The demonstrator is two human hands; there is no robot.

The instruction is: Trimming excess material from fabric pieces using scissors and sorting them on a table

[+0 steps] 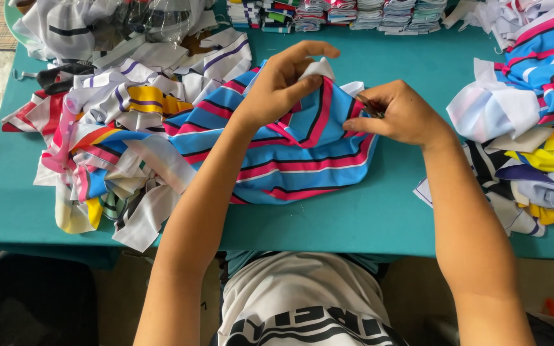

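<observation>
my left hand (281, 86) is pinching the white collar edge of a blue striped shirt (290, 157) with pink, black and white bands, bunched up in the middle of the teal table (367, 218). my right hand (400, 115) is closed on small snips (368, 106) right at the fabric. loose garment piles sit on the left (107, 128) and on the right (533, 128), with folded stacks (354, 14) along the far edge.

Left hand (277, 86) pinches a white collar edge of the blue striped garment (290, 154) at mid-bench (354, 218). Right hand (399, 115) grips the same fabric. Garment piles sit at both side edges.
</observation>
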